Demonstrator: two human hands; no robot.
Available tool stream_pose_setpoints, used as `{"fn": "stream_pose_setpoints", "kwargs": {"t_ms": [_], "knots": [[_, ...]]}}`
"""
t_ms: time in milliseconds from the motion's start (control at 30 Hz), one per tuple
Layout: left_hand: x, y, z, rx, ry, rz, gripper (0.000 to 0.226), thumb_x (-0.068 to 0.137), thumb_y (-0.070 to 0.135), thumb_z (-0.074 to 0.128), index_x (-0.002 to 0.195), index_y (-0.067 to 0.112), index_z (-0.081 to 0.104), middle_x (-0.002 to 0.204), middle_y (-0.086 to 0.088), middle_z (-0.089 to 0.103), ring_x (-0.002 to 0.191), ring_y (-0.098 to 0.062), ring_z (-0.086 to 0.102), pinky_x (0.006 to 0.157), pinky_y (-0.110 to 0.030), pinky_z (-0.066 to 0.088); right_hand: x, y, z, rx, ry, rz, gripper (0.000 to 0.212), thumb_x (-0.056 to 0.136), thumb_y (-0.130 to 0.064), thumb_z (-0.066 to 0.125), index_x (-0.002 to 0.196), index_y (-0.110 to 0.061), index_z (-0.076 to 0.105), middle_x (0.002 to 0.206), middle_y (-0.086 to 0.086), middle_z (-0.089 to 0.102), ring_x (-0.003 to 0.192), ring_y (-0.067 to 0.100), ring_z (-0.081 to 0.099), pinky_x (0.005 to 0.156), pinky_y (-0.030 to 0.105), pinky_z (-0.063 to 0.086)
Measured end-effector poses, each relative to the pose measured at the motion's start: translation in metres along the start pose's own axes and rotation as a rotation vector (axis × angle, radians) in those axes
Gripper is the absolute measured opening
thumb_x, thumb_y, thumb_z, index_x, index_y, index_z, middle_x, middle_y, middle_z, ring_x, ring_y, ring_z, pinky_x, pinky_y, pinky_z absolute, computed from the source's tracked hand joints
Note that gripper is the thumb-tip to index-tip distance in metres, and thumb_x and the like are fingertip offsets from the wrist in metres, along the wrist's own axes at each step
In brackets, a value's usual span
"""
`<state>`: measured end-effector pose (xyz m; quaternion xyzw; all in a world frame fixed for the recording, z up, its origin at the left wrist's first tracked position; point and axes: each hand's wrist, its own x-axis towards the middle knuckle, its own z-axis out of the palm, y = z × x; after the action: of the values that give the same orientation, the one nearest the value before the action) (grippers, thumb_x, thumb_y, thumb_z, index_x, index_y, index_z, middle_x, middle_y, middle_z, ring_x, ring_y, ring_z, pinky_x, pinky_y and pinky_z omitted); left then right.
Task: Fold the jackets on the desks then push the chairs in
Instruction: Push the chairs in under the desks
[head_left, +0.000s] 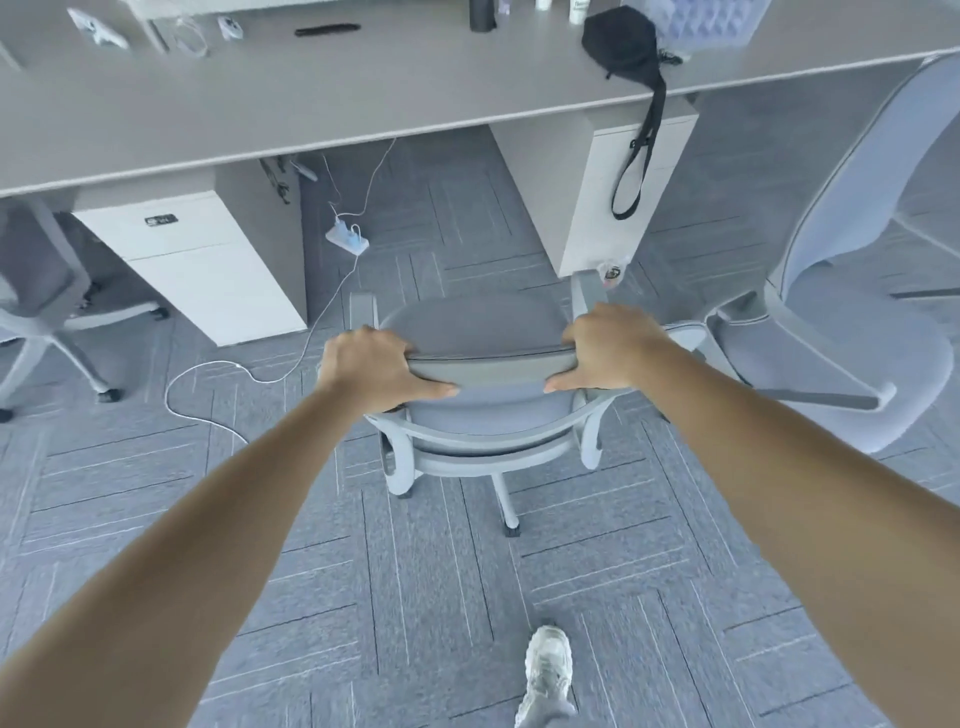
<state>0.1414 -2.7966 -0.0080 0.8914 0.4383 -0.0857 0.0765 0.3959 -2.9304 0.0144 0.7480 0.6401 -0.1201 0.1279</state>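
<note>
A grey office chair (483, 322) stands on the carpet in front of the gap under the long grey desk (260, 104), its seat facing the desk. My left hand (374, 364) grips the left end of the chair's backrest top, thumb stretched along its near side. My right hand (608, 348) grips the right end the same way. Both arms are stretched forward. No jacket shows on the visible stretch of desk.
A white drawer cabinet (197, 265) stands left of the gap and another cabinet (618, 192) right of it. A power strip (347, 239) and a white cable (208, 369) lie on the floor. A second chair (852, 291) stands right, a third chair (36, 291) left. A black bag (621, 44) hangs off the desk edge.
</note>
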Motion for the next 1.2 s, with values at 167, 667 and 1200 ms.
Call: {"fn": "stream_pose_setpoints", "kwargs": {"t_ms": [167, 667, 1200], "knots": [[0.084, -0.015, -0.026, -0.012, -0.017, -0.048, 0.06, 0.058, 0.093, 0.057, 0.082, 0.039, 0.069, 0.087, 0.007, 0.068, 0.098, -0.021, 0.061, 0.085, -0.031, 0.049, 0.089, 0.031, -0.035, -0.012, 0.001, -0.073, 0.06, 0.078, -0.079, 0.058, 0.09, -0.02, 0.061, 0.071, -0.006, 0.045, 0.089, 0.026, 0.057, 0.065, 0.031, 0.037], [0.371, -0.129, -0.097, 0.014, -0.012, -0.084, 0.061, 0.058, 0.093, 0.054, 0.07, 0.033, 0.064, 0.071, 0.01, 0.059, 0.084, -0.019, 0.055, 0.069, -0.029, 0.037, 0.402, 0.083, -0.134, -0.057, 0.091, -0.132, 0.063, 0.07, -0.087, 0.055, 0.067, -0.025, 0.044, 0.067, -0.002, 0.046, 0.078, 0.027, 0.053, 0.066, 0.033, 0.042], [0.639, -0.246, -0.167, -0.059, 0.057, -0.204, 0.082, 0.038, 0.096, 0.041, 0.071, 0.025, 0.064, 0.067, 0.01, 0.061, 0.08, -0.02, 0.058, 0.071, -0.029, 0.046, 0.697, 0.117, -0.243, -0.033, 0.158, -0.224, 0.062, 0.072, -0.082, 0.06, 0.064, -0.022, 0.048, 0.061, -0.003, 0.049, 0.07, 0.026, 0.054, 0.063, 0.03, 0.042]]}}
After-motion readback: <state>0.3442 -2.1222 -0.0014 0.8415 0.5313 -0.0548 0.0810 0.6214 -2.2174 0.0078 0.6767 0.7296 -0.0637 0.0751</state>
